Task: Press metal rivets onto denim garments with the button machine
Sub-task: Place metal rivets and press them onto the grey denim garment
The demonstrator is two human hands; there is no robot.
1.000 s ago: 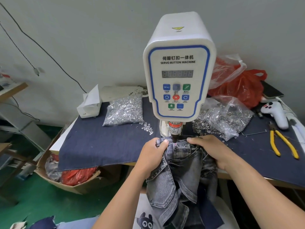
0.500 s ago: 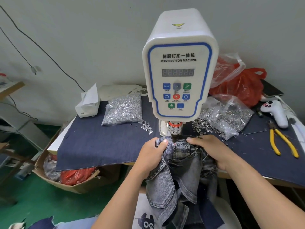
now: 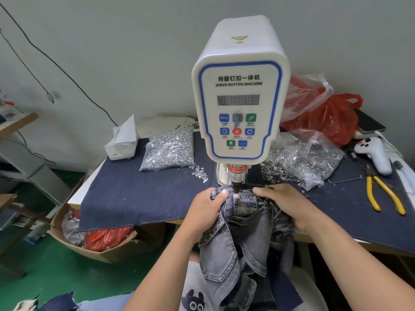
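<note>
Denim garment (image 3: pixel 244 234), a washed grey pair of jeans, hangs off the front edge of the table (image 3: pixel 143 196) with its waistband pulled up under the button machine (image 3: pixel 239 104). That machine, white with a blue-trimmed control panel, stands upright at the middle of the blue-cloth-covered table, and its ram (image 3: pixel 236 175) points down at the waistband. Right of the machine lie a red plastic bag (image 3: pixel 332 122) against the wall and a clear bag of dark ring-shaped metal parts (image 3: pixel 303 162) nearer the front. Left of the machine sits a clear bag of silver rivets (image 3: pixel 168 151), with a white tissue box (image 3: pixel 122 142) beyond it. Below the machine's ram, the left hand (image 3: pixel 206 212) grips the waistband with thumb on top and fingers curled under, and the right hand (image 3: pixel 285 205) pinches it from the other side. Far right of the machine rest yellow-handled pliers (image 3: pixel 384 194). Between the two thumbs, directly under the machine's ram, a small red light spot (image 3: pixel 235 195) shows on the denim.
</note>
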